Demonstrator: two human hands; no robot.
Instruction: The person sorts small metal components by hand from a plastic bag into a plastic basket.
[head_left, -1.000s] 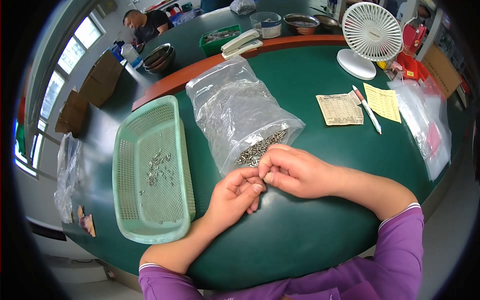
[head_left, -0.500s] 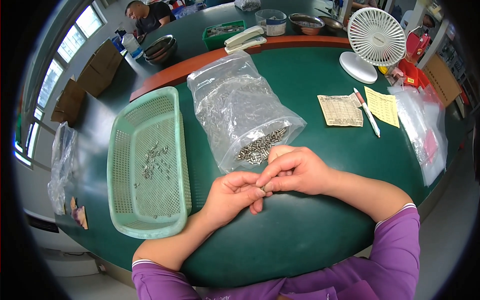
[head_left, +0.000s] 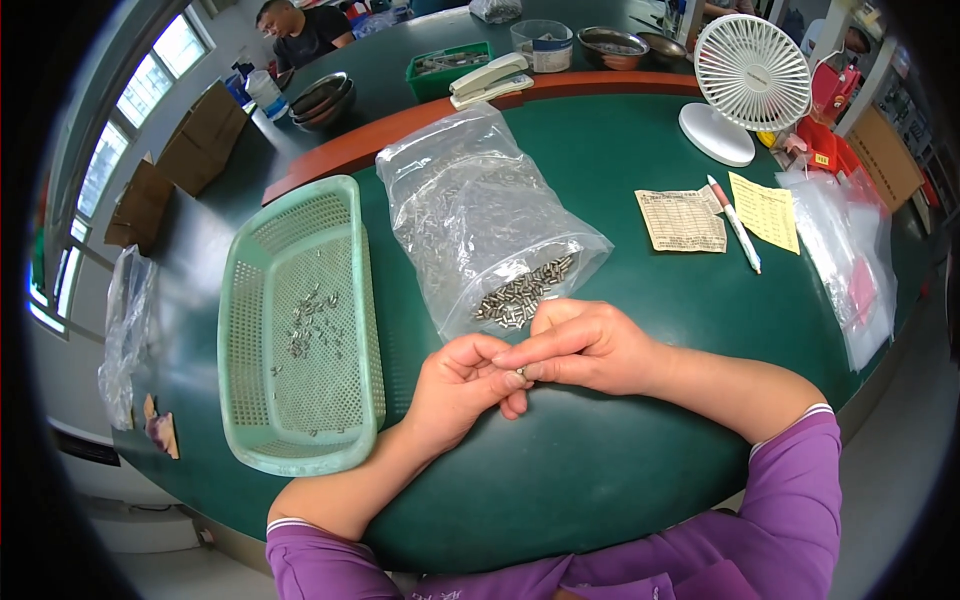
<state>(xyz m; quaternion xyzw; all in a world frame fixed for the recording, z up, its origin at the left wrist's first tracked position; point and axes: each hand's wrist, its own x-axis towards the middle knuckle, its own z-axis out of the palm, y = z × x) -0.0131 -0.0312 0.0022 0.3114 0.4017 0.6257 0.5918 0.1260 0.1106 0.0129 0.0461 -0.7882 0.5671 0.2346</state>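
Observation:
My left hand (head_left: 462,383) and my right hand (head_left: 592,347) meet just in front of the clear plastic bag (head_left: 450,190). Between their pinched fingertips sits a small metal pin (head_left: 521,371), mostly covered by the fingers. At the bag's open mouth lies a heap of short, silvery metal pins (head_left: 522,292). To the left, a pale green perforated basket (head_left: 372,330) holds several loose metal pins (head_left: 312,322) scattered on its bottom. My left forearm passes close by the basket's near right corner.
A white fan (head_left: 752,85) stands at the far right. Nearer lie a paper slip (head_left: 682,222), a pen (head_left: 735,225), a yellow note (head_left: 765,212) and flat plastic bags (head_left: 845,270). A red-brown ledge (head_left: 590,83) crosses behind the bag. Across the table sits another person (head_left: 303,35).
My fingers have shifted slightly around the small metal pin, the right index finger moving a little left. The bag and basket stay in place.

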